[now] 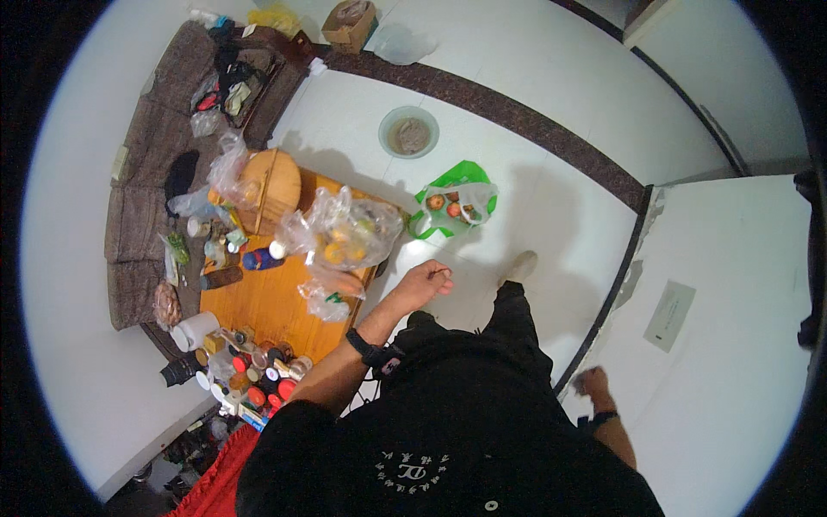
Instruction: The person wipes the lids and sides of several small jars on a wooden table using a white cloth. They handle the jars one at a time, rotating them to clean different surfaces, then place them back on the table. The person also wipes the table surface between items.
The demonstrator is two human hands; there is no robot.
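Observation:
My left hand [424,284], its fingers loosely curled, is held out beside the right edge of the wooden table [278,316]; whether anything small is in it I cannot tell. Nearest to it is a clear plastic bag [333,291] at the table edge, below a larger clear bag of orange and yellow fruit [349,239]. On the floor ahead, a green and white bag [462,174] lies open around several reddish round fruits [454,210]. My right hand [593,382] hangs low at my right side near the white wall, blurred, its fingers curled.
Jars and bottles [249,381] crowd the near end of the table. A round wooden board [284,187] lies at its far end. A brown sofa [152,226] stands to the left. A basin [409,132] and a cardboard box [349,32] are farther off. A wall [723,291] rises at right.

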